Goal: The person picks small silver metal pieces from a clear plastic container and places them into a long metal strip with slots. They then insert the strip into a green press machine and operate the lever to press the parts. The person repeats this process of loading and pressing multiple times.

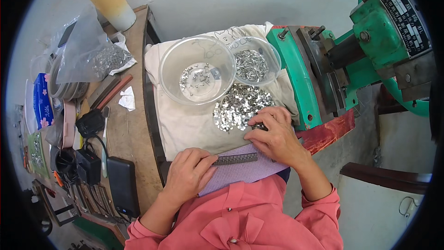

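My left hand (188,174) grips the left end of a dark, notched metal strip (237,159), which lies over a purple checked cloth (222,178) on my lap. At the near right edge of a heap of small shiny metal pieces (238,106), my right hand (276,135) has its thumb and fingers curled together around something dark and small. What it is cannot be made out. Behind the heap stand a large clear tub (169,81) with a few small metal parts in its bottom and a smaller clear tub (273,55) full of curved metal pieces.
A green hand press (300,83) stands on the right. On the left, a wooden table (138,157) carries a yellow bottle (108,0), a plastic bag of small parts (108,60), a black power bank (123,186) and cables. Pale cloth (175,129) lies under the tubs.
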